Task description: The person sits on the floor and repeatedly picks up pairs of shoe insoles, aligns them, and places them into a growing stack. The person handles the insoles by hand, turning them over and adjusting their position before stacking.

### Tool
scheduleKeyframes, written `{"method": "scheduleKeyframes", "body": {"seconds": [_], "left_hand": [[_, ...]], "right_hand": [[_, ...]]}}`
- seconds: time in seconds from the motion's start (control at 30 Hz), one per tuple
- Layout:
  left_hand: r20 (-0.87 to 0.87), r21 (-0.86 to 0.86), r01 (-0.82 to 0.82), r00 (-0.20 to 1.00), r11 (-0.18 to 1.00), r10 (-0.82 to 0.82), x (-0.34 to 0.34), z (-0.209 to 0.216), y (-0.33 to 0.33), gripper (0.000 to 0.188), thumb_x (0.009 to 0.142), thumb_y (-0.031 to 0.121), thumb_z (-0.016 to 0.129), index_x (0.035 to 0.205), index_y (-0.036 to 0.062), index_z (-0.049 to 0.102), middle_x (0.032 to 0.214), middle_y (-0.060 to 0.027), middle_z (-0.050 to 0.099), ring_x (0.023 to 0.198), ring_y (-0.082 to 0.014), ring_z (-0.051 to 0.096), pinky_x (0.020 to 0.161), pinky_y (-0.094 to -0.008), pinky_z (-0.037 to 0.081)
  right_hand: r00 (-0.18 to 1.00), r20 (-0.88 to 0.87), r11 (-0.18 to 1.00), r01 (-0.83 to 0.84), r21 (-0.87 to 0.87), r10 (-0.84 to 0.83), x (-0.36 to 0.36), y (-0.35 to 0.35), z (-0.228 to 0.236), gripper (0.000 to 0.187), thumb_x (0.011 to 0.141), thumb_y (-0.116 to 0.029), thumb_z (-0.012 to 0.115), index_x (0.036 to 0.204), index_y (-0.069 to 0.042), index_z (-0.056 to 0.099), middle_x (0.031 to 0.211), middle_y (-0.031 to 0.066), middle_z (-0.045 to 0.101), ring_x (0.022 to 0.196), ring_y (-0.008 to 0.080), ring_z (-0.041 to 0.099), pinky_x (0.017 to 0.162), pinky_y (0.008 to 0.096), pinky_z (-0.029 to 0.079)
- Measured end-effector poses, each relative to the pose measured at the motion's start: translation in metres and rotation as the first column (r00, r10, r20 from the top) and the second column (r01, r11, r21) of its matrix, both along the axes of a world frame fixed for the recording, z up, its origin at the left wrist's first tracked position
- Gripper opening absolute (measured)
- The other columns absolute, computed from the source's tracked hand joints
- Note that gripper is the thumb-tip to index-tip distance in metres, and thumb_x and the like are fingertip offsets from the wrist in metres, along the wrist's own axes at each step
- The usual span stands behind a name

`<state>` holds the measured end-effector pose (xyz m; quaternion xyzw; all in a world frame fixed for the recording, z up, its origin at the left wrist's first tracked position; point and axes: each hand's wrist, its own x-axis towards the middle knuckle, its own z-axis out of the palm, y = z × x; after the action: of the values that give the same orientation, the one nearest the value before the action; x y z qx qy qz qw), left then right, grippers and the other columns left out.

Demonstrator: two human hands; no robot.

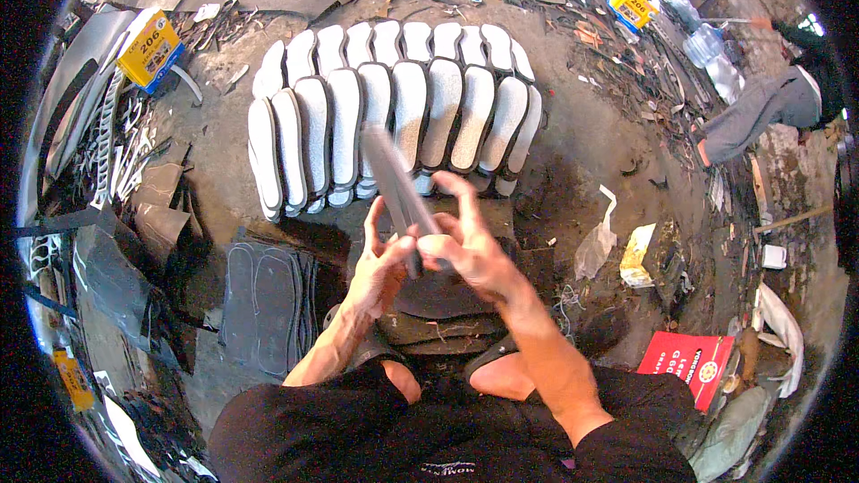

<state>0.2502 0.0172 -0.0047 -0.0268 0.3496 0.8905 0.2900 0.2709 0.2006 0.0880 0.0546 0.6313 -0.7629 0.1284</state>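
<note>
Both my hands meet over my lap, around a pair of thin shoe soles [390,172] seen nearly edge-on and blurred by motion. My left hand [380,270] grips their lower end between thumb and fingers. On the other side, my right hand [467,246] pinches them with its thumb, its forefinger stretched up and away. Just beyond, white-faced shoe soles [409,107] with dark edges lie overlapping in two curved rows on the ground. Beneath my hands sits a dark rounded block or pile [443,300], partly hidden by them.
Dark sheets [267,304] marked with sole outlines are stacked at my left. Yellow boxes [149,52] stand among cut-out scraps [121,139]. To my right are a plastic bag [595,250], an opened carton [651,255] and a red box [687,363]. Another person's leg [761,112] shows far right.
</note>
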Motion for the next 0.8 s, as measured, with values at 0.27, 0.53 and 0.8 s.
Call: {"method": "scheduleKeyframes", "body": {"seconds": [0.27, 0.53, 0.8], "left_hand": [[-0.477, -0.490, -0.039, 0.848, 0.871, -0.230, -0.087, 0.038, -0.008, 0.067, 0.091, 0.006, 0.067, 0.156, 0.0157, 0.054, 0.099, 0.0028, 0.058, 0.087, -0.0088, 0.057, 0.077, -0.0269, 0.048], [-0.612, -0.526, -0.232, 0.772, 0.818, -0.175, -0.211, -0.006, -0.045, 0.037, 0.113, 0.034, 0.061, 0.120, -0.0004, 0.073, 0.096, 0.0029, 0.069, 0.089, -0.0078, 0.060, 0.080, -0.0276, 0.051], [-0.907, -0.310, -0.949, 0.314, -0.061, -0.282, -0.186, -0.028, -0.021, 0.044, 0.097, 0.021, 0.075, 0.137, 0.0046, 0.065, 0.140, -0.0220, 0.057, 0.137, -0.0432, 0.048, 0.116, -0.0545, 0.038]], "right_hand": [[0.963, -0.270, 0.708, 0.210, 0.675, -0.029, 0.029, 0.116, 0.077, 0.105, 0.084, -0.018, 0.083, 0.171, -0.010, 0.025, 0.120, 0.0143, 0.070, 0.113, 0.0261, 0.066, 0.106, 0.0403, 0.050], [0.888, -0.140, 0.710, 0.247, -0.659, -0.438, 0.062, 0.168, 0.110, 0.096, 0.082, -0.013, 0.072, 0.166, 0.006, 0.029, 0.146, 0.0245, 0.057, 0.122, 0.0318, 0.063, 0.109, 0.0455, 0.049], [0.840, -0.225, 0.865, 0.450, -0.219, -0.494, 0.078, 0.123, 0.007, 0.077, 0.086, 0.001, 0.071, 0.158, -0.012, 0.048, 0.163, 0.0124, 0.050, 0.146, 0.0290, 0.051, 0.128, 0.0479, 0.035]]}}
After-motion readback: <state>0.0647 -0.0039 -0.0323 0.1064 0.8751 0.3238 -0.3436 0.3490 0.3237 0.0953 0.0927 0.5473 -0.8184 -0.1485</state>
